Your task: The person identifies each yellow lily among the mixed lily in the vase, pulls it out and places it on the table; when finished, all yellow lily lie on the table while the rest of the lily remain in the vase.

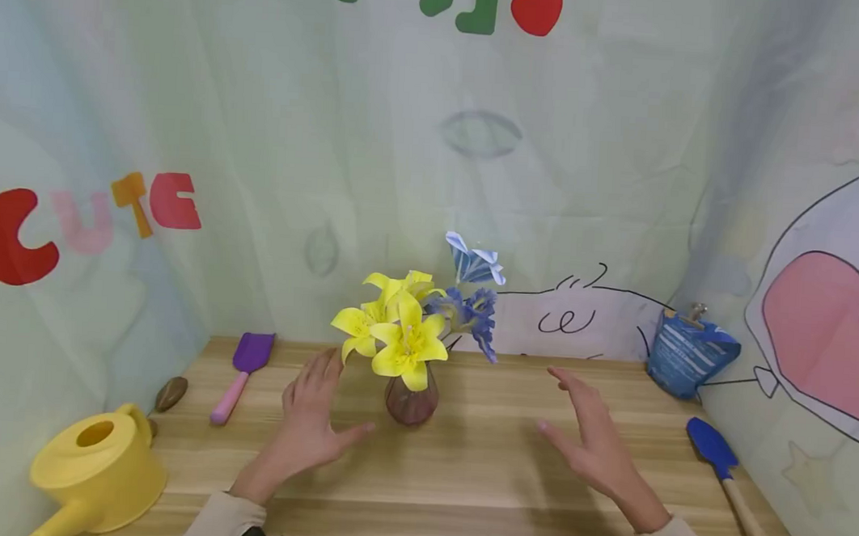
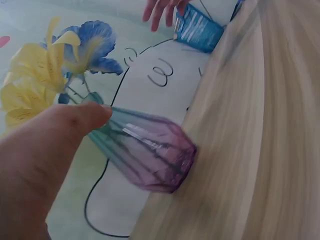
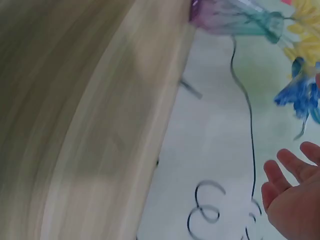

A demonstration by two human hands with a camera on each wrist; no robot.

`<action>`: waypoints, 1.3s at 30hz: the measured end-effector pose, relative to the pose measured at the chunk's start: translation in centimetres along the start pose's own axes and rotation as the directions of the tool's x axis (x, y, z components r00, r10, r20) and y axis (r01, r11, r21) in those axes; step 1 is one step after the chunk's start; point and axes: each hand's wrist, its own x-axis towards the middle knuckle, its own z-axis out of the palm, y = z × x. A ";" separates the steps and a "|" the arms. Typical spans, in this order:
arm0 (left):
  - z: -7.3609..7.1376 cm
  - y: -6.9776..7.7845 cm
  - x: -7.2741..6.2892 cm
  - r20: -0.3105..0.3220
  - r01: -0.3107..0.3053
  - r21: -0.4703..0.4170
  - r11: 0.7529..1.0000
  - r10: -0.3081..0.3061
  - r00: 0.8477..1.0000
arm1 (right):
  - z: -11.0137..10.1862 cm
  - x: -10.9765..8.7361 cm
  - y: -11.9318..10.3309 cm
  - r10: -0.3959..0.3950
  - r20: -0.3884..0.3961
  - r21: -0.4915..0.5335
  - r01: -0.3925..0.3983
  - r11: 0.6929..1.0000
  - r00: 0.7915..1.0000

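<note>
A faceted glass vase (image 2: 150, 150), purple at its base and teal toward the neck, stands on the wooden table in the middle. It holds yellow lilies (image 1: 407, 340) and blue flowers (image 1: 471, 311). To the left of the vase is my left hand (image 1: 312, 424), thumb and fingers spread apart, holding nothing. In the left wrist view its thumb overlaps the vase's neck. My right hand (image 1: 595, 451) hovers to the right, well apart from the vase, its fingers loosely extended and its palm turned inward.
On the left are a yellow watering can (image 1: 105, 474), a brown stone-like object (image 1: 171, 394) and a purple shovel with a pink handle (image 1: 241, 380). At the right lie a blue trowel (image 1: 715, 449) and a clipped blue bag (image 1: 687, 354). Printed cloth (image 1: 378, 136) surrounds the table.
</note>
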 end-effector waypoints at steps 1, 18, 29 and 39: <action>0.3 0.2 0.2 0.007 0.000 -0.024 1.000 0.000 1.000 | 0.2 0.2 -0.4 0.006 0.011 0.016 -0.006 1.000 1.000; 5.5 2.3 2.1 0.159 0.225 -0.509 0.831 -0.166 0.973 | 4.2 3.8 -5.2 -0.097 0.148 0.352 0.040 0.935 0.984; 8.2 1.0 1.5 0.091 0.169 -0.570 0.804 -0.143 0.986 | 6.4 5.7 -7.0 -0.082 0.156 0.379 0.017 0.925 0.984; 9.1 0.9 1.2 0.062 0.130 -0.531 0.837 -0.115 0.991 | 7.7 7.2 -8.2 -0.052 0.183 0.412 -0.028 0.911 0.982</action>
